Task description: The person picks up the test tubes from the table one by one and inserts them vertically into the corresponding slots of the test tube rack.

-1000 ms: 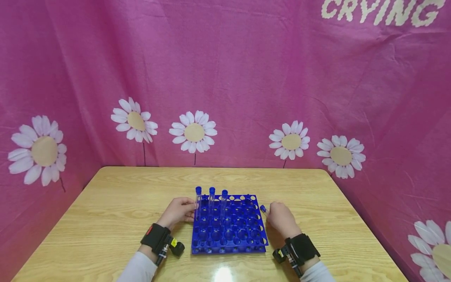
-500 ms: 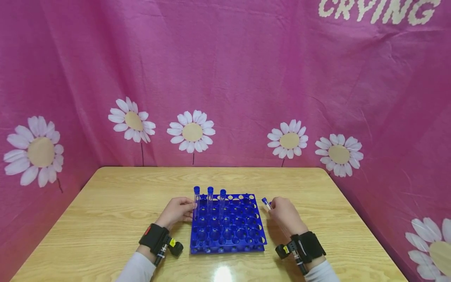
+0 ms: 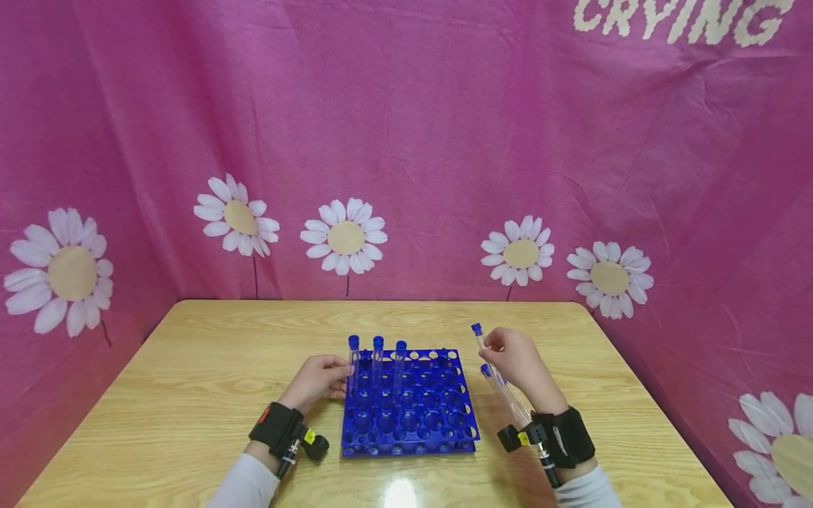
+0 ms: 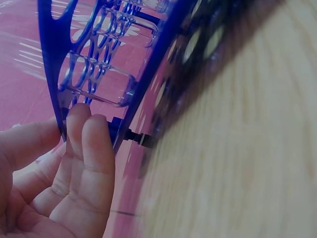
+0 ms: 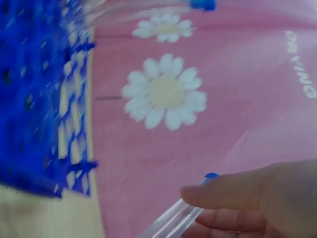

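Note:
A blue test tube rack [image 3: 411, 425] stands on the table, with three clear, blue-capped test tubes [image 3: 377, 363] upright along its left back part. At the rack's left side my left hand [image 3: 320, 381] grips the edge, thumb and fingertips around the upper plate in the left wrist view. To the right of the rack, my right hand [image 3: 517, 360] pinches a capped test tube [image 3: 478, 334] between thumb and fingers, tilted with its blue cap up and to the left. The same tube [image 5: 176, 218] shows in the right wrist view, partly covered by the fingers.
Other blue-capped tubes [image 3: 502, 395] lie slanted beneath my right hand, partly hidden by the wrist camera [image 3: 510, 437]. Wooden tabletop [image 3: 241, 339] surrounds the rack. A pink curtain [image 3: 419, 141] with printed daisies closes off the back and sides.
My right hand has risen and moved slightly right, carrying the test tube up from beside the rack and uncovering tubes below. My left hand stays at the rack's edge.

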Demonstrator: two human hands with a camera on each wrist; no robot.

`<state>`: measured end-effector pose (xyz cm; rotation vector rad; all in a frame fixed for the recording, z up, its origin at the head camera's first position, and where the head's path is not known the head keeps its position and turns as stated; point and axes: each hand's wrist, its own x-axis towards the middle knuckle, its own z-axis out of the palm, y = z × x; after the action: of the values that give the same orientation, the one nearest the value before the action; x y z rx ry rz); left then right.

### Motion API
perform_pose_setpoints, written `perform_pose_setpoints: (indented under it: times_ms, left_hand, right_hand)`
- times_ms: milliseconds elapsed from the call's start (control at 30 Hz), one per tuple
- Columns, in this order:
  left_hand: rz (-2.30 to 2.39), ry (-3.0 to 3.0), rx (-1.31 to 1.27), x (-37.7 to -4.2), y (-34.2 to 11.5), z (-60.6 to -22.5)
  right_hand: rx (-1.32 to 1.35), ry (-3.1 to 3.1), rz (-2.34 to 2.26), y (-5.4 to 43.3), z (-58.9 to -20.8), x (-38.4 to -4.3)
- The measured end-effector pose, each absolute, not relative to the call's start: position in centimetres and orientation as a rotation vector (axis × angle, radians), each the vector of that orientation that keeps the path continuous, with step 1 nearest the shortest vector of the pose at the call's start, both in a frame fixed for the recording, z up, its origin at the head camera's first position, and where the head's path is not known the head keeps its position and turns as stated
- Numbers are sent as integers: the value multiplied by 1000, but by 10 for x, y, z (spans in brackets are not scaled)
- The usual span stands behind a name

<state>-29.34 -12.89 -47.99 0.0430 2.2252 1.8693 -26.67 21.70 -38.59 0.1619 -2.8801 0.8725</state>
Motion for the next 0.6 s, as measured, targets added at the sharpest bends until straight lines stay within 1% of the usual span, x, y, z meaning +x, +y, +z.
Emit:
perform_pose_setpoints:
  times_ms: [300, 600]
  left_hand:
    - [1868, 2221, 65, -293, -130, -480]
    - [1868, 2222, 54, -293, -129, -480]
  right_hand:
    - [226, -2700, 976, 190, -366, -259]
    - [287, -2532, 1134, 165, -370, -257]
